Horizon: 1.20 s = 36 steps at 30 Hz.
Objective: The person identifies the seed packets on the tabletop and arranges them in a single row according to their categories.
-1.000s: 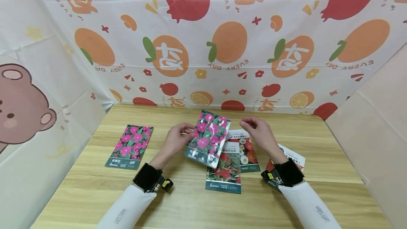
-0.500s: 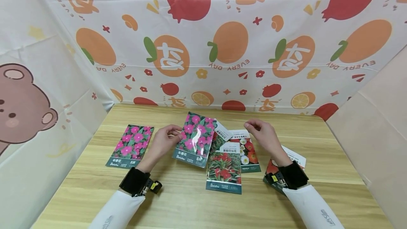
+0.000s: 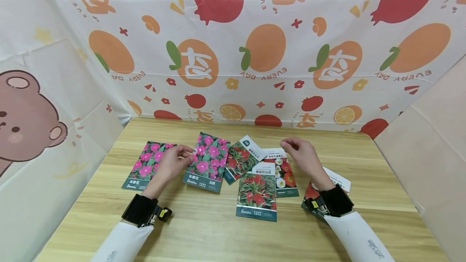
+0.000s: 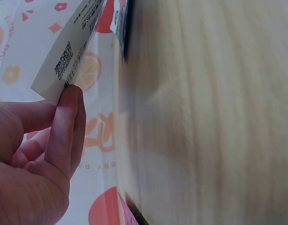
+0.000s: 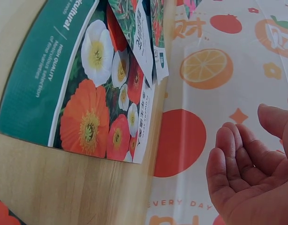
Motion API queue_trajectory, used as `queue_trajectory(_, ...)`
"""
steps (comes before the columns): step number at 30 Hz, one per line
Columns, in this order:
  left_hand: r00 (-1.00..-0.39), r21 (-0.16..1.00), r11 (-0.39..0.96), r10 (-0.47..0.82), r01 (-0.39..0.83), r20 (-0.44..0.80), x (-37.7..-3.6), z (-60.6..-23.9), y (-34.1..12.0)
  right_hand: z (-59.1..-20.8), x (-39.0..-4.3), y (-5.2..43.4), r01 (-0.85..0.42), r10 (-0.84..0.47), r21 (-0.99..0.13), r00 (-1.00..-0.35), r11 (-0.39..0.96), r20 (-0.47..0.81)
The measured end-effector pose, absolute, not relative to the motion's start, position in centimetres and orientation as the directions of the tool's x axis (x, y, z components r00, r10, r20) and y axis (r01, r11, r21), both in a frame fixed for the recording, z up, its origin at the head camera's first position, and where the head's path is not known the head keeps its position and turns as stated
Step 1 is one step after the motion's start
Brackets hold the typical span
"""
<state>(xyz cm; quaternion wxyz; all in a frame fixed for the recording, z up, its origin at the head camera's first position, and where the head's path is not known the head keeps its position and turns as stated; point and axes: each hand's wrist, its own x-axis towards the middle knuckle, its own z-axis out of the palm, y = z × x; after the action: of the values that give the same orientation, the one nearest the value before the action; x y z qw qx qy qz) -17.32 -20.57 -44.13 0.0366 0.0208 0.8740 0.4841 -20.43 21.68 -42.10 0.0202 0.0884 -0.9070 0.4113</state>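
The person is sorting flower seed packets on a wooden table (image 3: 204, 229). The left hand (image 3: 171, 164) is pinching the top corner of a pink-flower seed packet (image 3: 206, 162) between thumb and fingers. The left wrist view is showing the fingers (image 4: 64, 126) squeezing the white back corner of that packet (image 4: 64, 56), which is tipped up off the wood. The packet is hanging just over the table, right beside a matching pink-flower packet (image 3: 147, 165) that is lying flat on the left side.

The right hand (image 3: 303, 157) is holding nothing. Its fingers are loosely curled and it is floating above the packets in the middle. The right wrist view is showing the cupped, empty palm (image 5: 249, 173).

Judging by how things lie, the job looks like it is only partly done. One pink packet is sitting by itself on the left, and the second pink one is nearly next to it but not let go yet. Left to sort are a spiky red-and-green plant packet (image 3: 241, 157), a second one like it (image 3: 257, 191) lower down, and a packet with orange and white flowers (image 3: 285, 173) (image 5: 83, 89) partly under those. One more packet (image 3: 336, 181) is peeking out from under the right wrist; its picture is mostly hidden.
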Motion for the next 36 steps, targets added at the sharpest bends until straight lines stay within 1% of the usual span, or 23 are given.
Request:
queue_trajectory(5,-0.998,0.843,0.539,0.053,-0.007,-0.042,-17.2,-44.3,-21.3,-42.2,-20.5,21.7,-0.159,-0.133,-0.741,-0.987,0.652,0.095)
queue_trajectory(8,-1.000,0.824,0.567,0.022,-0.003,-0.020,-17.0,-44.4,-21.8,-42.3,-20.5,21.7,-0.146,-0.125,-0.740,-0.989,0.656,0.085)
queue_trajectory(12,-1.000,0.810,0.587,0.012,0.014,0.009,-16.9,-44.5,-22.3,-42.4,-20.5,21.8,-0.137,-0.118,-0.739,-0.990,0.660,0.079)
queue_trajectory(17,-1.000,0.786,0.619,0.007,0.006,0.001,-16.9,-44.5,-22.6,-42.6,-20.6,21.7,-0.137,-0.120,-0.735,-0.990,0.664,0.076)
queue_trajectory(28,-0.999,0.675,0.738,-0.029,-0.011,0.014,-16.8,-44.1,-23.0,-42.3,-20.3,21.7,-0.116,-0.123,-0.760,-0.991,0.640,0.048)
queue_trajectory(34,-0.997,0.592,0.806,-0.034,0.012,0.066,-16.5,-43.9,-22.7,-42.3,-20.4,21.6,-0.118,-0.125,-0.760,-0.991,0.639,0.048)
queue_trajectory(36,-0.994,0.560,0.827,-0.014,0.047,0.105,-16.3,-43.8,-22.5,-42.4,-20.4,21.6,-0.113,-0.122,-0.762,-0.992,0.638,0.045)
